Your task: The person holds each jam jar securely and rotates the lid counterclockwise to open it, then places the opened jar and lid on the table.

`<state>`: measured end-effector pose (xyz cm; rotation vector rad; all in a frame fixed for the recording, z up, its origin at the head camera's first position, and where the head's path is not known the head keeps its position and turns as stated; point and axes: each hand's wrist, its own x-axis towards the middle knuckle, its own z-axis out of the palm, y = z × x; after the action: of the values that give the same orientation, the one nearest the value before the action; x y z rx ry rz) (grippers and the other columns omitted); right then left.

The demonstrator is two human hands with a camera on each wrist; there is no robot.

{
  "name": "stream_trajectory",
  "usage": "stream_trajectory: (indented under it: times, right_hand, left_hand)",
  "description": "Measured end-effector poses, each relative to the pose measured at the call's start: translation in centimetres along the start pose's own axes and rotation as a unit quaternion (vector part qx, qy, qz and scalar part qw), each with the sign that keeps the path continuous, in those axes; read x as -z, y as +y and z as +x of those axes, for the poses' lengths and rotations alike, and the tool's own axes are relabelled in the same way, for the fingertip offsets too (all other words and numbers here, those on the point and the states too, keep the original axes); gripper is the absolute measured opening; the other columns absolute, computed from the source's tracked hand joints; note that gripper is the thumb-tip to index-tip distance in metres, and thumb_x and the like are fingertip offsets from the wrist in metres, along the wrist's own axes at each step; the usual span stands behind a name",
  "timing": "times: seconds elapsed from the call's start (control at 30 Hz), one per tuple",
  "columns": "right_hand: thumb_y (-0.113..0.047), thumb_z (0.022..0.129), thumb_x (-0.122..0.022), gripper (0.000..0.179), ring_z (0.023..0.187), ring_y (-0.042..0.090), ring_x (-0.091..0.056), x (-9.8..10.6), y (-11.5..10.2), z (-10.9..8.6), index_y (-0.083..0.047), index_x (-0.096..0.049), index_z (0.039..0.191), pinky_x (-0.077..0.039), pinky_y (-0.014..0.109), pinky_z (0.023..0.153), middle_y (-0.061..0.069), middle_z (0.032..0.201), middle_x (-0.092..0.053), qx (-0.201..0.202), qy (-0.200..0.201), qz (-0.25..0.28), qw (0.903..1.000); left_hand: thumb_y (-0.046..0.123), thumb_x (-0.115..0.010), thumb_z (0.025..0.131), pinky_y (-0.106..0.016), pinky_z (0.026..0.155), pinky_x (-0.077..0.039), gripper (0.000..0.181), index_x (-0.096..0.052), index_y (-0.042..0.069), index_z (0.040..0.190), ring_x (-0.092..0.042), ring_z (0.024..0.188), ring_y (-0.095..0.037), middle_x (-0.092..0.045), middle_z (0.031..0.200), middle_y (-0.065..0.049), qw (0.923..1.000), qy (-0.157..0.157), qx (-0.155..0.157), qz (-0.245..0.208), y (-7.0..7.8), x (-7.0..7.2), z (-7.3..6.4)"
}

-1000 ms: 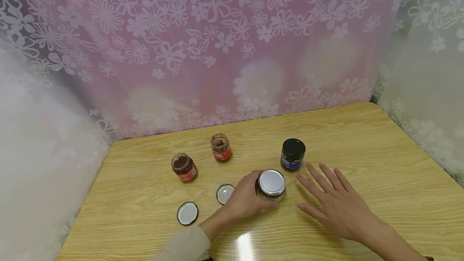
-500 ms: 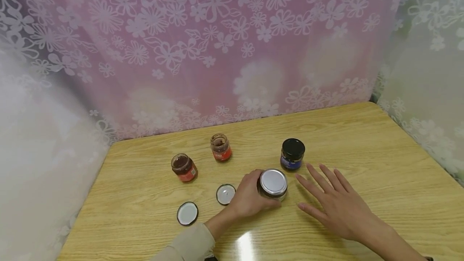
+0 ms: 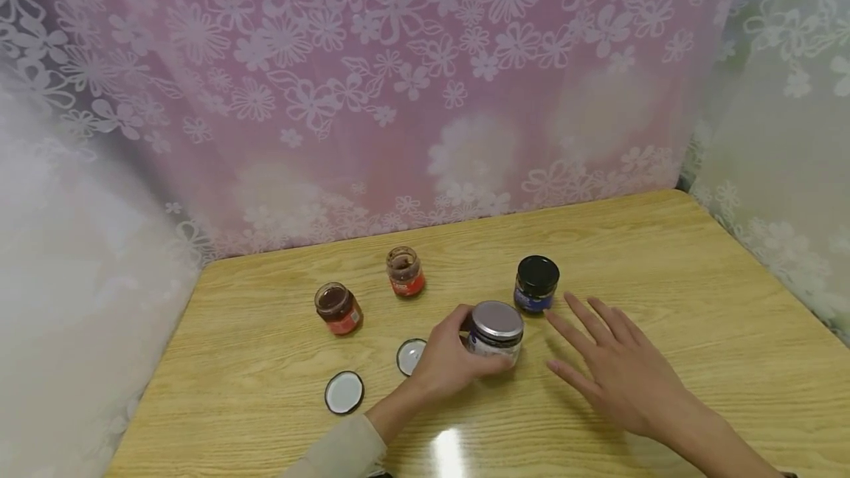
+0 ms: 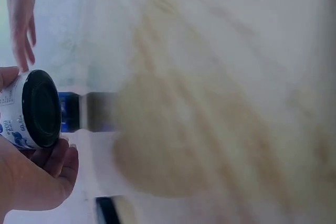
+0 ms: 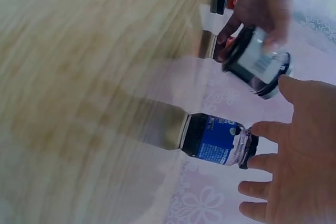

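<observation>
The silver-lidded jar sits within the left grip; seemingly tilted.

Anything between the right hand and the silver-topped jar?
Nothing visible: in the head view only tabletop shows between the right hand and the silver-topped jar. The black-lidded jar stands farther back, off that line.

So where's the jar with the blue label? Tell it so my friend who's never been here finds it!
On the wooden table, find the person's spread right hand. Just beyond it stands a small jar with a blue label. Its black lid is on, unlike the two open red-labelled jars, and no hand holds it, unlike the white-labelled jar.
</observation>
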<state>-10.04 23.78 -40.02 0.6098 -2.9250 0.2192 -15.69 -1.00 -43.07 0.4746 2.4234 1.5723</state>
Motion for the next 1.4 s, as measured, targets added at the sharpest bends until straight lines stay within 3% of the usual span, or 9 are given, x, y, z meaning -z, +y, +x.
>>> stream_trajectory:
  times: [0.13, 0.4, 0.7, 0.93, 1.2, 1.4]
  right_hand:
    - [-0.055, 0.097, -0.044, 0.064, 0.136, 0.041, -0.024, 0.5, -0.2, 0.3, -0.019, -0.036, 0.149, -0.014, 0.053, 0.111, 0.015, 0.154, -0.023, -0.01, 0.004, 0.014, 0.9998]
    - [-0.052, 0.097, -0.047, 0.062, 0.136, 0.037, -0.027, 1.7, -1.2, 1.4, -0.019, -0.038, 0.148, -0.028, 0.056, 0.102, 0.012, 0.153, -0.026, -0.01, 0.032, 0.044, 0.9985]
    - [-0.042, 0.097, -0.054, 0.056, 0.128, 0.034, -0.042, 2.5, -3.5, 3.0, -0.023, -0.039, 0.148, -0.043, 0.056, 0.09, 0.008, 0.149, -0.035, 0.024, 0.084, 0.112, 0.9899]
    - [-0.042, 0.097, -0.053, 0.052, 0.122, 0.028, -0.05, 2.0, -5.2, 4.2, -0.023, -0.044, 0.144, -0.05, 0.051, 0.083, 0.005, 0.141, -0.046, 0.039, 0.091, 0.151, 0.9835]
    - [-0.052, 0.094, -0.052, 0.054, 0.091, 0.014, -0.06, 1.1, -6.9, 5.8, -0.022, -0.05, 0.139, -0.051, 0.033, 0.06, -0.004, 0.114, -0.058, 0.03, 0.105, 0.122, 0.9865]
    - [-0.057, 0.091, -0.053, 0.053, 0.081, 0.015, -0.061, 0.4, -7.6, 6.6, -0.023, -0.056, 0.131, -0.048, 0.033, 0.05, -0.001, 0.105, -0.062, 0.005, 0.119, 0.093, 0.9885]
  left_hand:
    - [0.043, -0.084, 0.067, -0.031, 0.087, -0.047, 0.063, -0.055, 0.023, 0.119, -0.056, 0.097, -0.007, -0.059, 0.105, 0.013, 0.9996, 0.002, -0.027, 0.008, 1.2, 0.9, -0.4]
    - [0.038, -0.083, 0.068, -0.028, 0.083, -0.048, 0.061, -0.052, 0.02, 0.117, -0.055, 0.095, -0.008, -0.055, 0.106, 0.01, 0.9945, 0.012, -0.073, 0.074, 2.7, 3.0, -0.8]
    - [0.037, -0.08, 0.068, -0.026, 0.079, -0.048, 0.059, -0.049, 0.02, 0.115, -0.056, 0.092, -0.007, -0.056, 0.104, 0.008, 0.986, 0.015, -0.1, 0.133, 3.1, 3.9, -1.1]
    - [0.037, -0.08, 0.068, -0.025, 0.074, -0.049, 0.062, -0.049, 0.019, 0.119, -0.055, 0.089, -0.008, -0.055, 0.106, 0.007, 0.9834, 0.018, -0.105, 0.147, 3.2, 4.4, -1.4]
    - [0.036, -0.081, 0.069, -0.025, 0.074, -0.047, 0.068, -0.054, 0.015, 0.128, -0.051, 0.092, -0.009, -0.059, 0.106, 0.007, 0.974, 0.02, -0.113, 0.195, 3.1, 4.6, -1.8]
    - [0.035, -0.081, 0.068, -0.025, 0.074, -0.047, 0.067, -0.056, 0.015, 0.126, -0.051, 0.092, -0.009, -0.059, 0.107, 0.006, 0.9702, 0.024, -0.122, 0.208, 3.0, 4.8, -1.9]
